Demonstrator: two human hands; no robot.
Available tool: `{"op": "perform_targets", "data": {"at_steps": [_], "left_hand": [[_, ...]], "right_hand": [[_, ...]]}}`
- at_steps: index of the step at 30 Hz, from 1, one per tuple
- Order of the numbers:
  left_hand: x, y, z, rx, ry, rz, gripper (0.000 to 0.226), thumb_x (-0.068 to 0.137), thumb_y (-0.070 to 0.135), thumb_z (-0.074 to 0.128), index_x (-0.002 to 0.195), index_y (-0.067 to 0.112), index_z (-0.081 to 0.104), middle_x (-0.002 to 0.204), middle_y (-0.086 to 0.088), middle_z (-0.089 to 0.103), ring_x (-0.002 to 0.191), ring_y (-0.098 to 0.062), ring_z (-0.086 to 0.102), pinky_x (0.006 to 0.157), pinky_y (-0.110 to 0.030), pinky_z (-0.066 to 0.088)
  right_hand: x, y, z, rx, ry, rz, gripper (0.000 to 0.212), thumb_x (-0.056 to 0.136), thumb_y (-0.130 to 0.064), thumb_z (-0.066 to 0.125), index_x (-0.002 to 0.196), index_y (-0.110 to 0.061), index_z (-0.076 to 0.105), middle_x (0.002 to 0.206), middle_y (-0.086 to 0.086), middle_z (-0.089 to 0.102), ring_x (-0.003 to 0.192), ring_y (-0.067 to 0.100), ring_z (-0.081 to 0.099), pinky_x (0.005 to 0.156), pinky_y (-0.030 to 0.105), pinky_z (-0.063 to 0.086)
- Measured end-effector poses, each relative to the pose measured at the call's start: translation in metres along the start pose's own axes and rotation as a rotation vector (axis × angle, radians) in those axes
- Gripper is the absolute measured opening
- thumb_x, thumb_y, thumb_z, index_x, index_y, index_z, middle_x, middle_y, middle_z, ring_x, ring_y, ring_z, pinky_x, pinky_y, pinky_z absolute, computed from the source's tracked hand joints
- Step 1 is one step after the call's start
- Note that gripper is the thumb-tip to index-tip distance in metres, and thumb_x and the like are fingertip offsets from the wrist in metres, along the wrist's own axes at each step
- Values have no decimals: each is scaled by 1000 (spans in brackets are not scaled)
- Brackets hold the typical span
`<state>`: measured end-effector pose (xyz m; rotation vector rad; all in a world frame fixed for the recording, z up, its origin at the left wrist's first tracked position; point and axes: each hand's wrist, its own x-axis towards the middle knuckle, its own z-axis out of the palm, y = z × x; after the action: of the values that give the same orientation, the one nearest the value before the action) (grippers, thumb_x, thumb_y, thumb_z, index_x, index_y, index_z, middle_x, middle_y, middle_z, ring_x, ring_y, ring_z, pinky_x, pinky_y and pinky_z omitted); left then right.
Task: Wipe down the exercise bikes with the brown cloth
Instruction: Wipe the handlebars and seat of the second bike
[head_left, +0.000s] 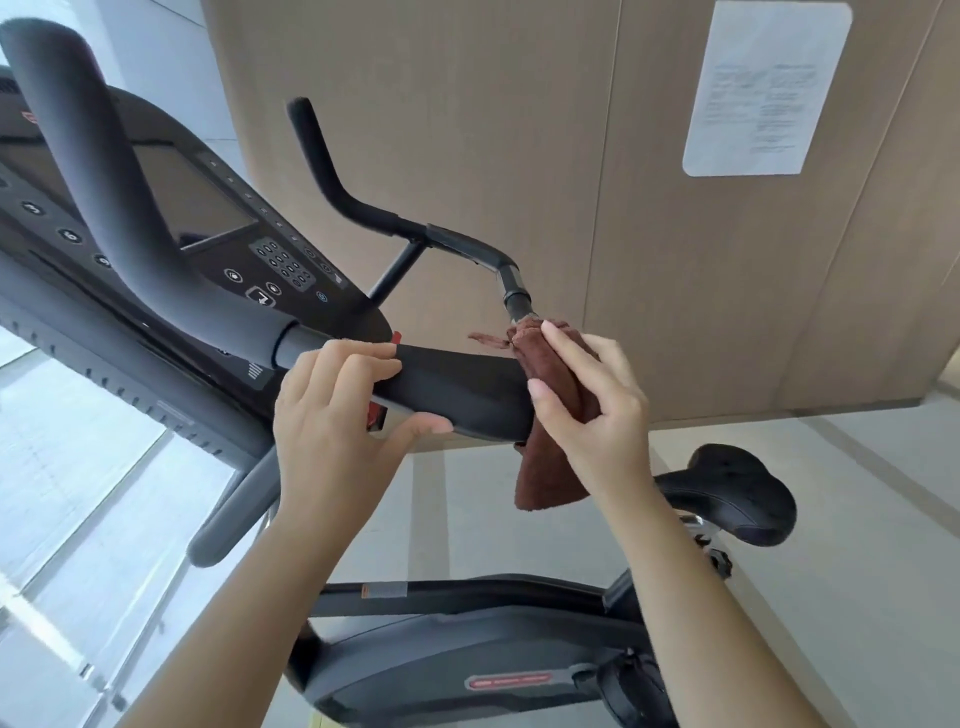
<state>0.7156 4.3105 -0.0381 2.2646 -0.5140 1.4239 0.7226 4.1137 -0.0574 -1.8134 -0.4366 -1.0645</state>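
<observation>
A black exercise bike fills the view, with its console (208, 208) at the upper left and its saddle (737, 493) at the lower right. My left hand (337, 410) grips the padded black armrest (457, 389) of the handlebar, fingers over the top and thumb underneath. My right hand (587, 395) holds the brown cloth (550, 467) wrapped around the armrest's right end, where the thin handlebar tube (514, 291) meets it. The cloth's lower part hangs loose below the hand.
A thick curved handlebar (104, 182) rises at the left, and a thinner bar end (317, 150) sticks up behind. The bike's frame and flywheel cover (467, 660) lie below. A beige panel wall (519, 130) with a paper notice (763, 88) stands close behind.
</observation>
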Motion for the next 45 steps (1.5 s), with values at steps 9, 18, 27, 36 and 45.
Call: {"op": "perform_targets", "data": {"at_steps": [9,18,27,36,45], "left_hand": [[0,0,3,-7,33,-5,57,65,53,65,83,-1,60,92,-13,65,87,-22,50,78,-22,32],[-1,4,3,-10,33,-25,55,64,50,67,82,-2,60,91,-14,65,88,-20,47,77,-23,34],[-2,0,5,-63,57,-15,52,65,49,66,80,-1,62,90,-13,66,87,-18,46,76,-20,30],[1,-4,6,-144,96,51,54,65,50,68,75,-3,61,86,-13,67,79,-25,54,73,-22,33],[16,-51,-15,-188,-87,340,39,79,31,69,98,-2,63,99,-15,64,89,-28,56,78,-35,44]], "right_hand": [[-6,-15,21,-49,139,-122,31,81,-22,63,111,-15,66,105,8,60,96,15,59,85,13,46],[13,17,3,76,73,105,33,80,-18,59,111,-12,66,105,1,59,98,2,55,88,7,38],[-2,-11,14,-39,197,74,33,77,-12,63,110,-9,66,102,3,58,95,8,56,87,3,37],[-15,-53,46,-230,383,87,35,74,-14,65,109,-16,67,100,8,61,90,18,60,82,1,37],[-17,-57,35,-381,242,86,43,77,-26,64,119,-20,61,109,5,57,100,14,57,87,13,41]]}}
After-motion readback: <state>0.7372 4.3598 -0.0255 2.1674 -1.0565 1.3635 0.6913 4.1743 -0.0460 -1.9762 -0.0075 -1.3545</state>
